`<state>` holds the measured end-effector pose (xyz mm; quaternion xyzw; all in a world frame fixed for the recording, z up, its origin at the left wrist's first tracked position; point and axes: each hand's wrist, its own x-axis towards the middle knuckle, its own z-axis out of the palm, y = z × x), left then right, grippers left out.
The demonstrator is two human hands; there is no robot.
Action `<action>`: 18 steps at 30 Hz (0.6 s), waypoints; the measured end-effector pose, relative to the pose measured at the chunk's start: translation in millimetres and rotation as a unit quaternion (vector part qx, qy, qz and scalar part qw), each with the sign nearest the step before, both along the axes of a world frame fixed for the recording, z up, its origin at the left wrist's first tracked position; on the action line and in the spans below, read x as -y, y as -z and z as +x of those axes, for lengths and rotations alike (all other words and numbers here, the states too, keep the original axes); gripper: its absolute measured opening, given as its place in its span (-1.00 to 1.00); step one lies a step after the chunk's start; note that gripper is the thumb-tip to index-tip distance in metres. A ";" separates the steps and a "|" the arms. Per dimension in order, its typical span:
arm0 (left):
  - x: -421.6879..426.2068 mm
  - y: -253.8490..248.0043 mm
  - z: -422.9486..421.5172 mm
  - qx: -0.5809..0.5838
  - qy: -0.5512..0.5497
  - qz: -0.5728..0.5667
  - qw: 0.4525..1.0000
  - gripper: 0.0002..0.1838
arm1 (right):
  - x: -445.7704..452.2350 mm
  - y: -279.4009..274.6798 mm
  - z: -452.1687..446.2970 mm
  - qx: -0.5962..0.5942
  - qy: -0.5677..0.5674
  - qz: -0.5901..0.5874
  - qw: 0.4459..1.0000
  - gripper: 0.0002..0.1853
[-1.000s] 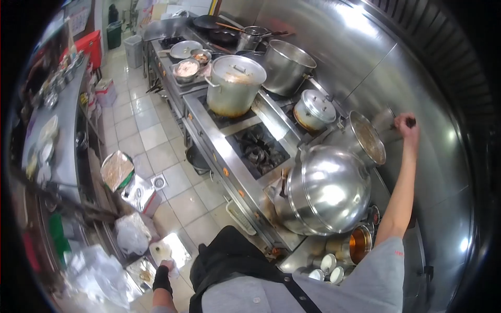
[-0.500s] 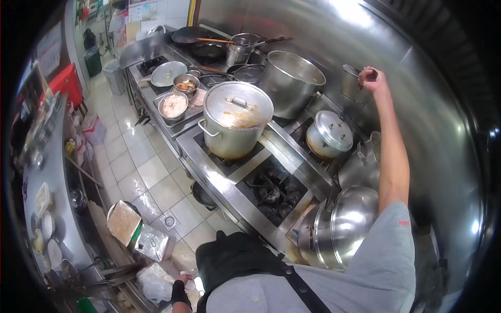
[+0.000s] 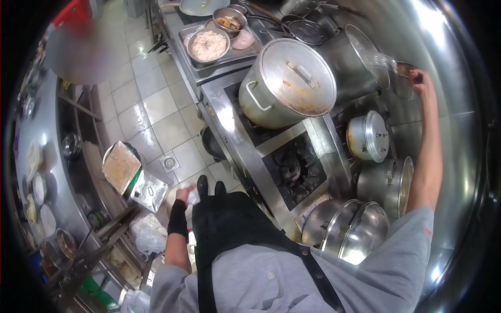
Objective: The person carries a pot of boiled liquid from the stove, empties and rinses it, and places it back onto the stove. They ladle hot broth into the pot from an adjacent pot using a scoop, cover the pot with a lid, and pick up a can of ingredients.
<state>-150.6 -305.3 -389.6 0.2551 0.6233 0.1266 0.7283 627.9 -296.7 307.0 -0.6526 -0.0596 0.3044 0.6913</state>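
My right hand is raised at the far right, closed on a metal pot tipped to the left. Clear water streams from it into the large open stockpot on the back of the stove. Low at my side, my left hand is closed on a white cloth, partly hidden by the fingers. A lidded stockpot stands in front of the open one. Below it is a bare burner.
A pressure cooker and a large domed steel pan stand on the right. Bowls of food sit on a tray at the stove's far end. A counter with dishes runs along the left. Boxes and a plastic bag lie low.
My right hand has tilted the metal pot, and water now pours from it into the open stockpot. The view has shifted downward. My left hand shows more fully, still with the white cloth.
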 end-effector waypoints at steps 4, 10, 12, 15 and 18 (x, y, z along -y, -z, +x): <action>-72.1 5.2 108.2 0.043 -0.041 0.112 0.992 -0.68 | -26.9 21.2 5.5 0.054 0.036 -0.021 0.998 -0.84; -128.4 84.6 221.9 0.022 -0.140 0.184 0.973 -0.63 | -58.7 44.1 -24.1 0.211 0.004 -0.238 0.948 -0.86; -127.9 78.2 241.6 0.087 -0.152 0.143 0.974 -0.62 | -63.8 41.3 -57.0 0.220 -0.019 -0.279 0.935 -0.96; -118.5 44.0 255.6 0.168 -0.182 0.050 0.968 -0.63 | -66.2 48.2 -58.1 0.393 -0.005 -0.448 0.803 -0.92; -123.2 59.9 250.8 0.249 -0.174 -0.023 0.953 -0.66 | -51.5 39.1 -103.1 0.455 0.054 -0.360 0.812 -0.88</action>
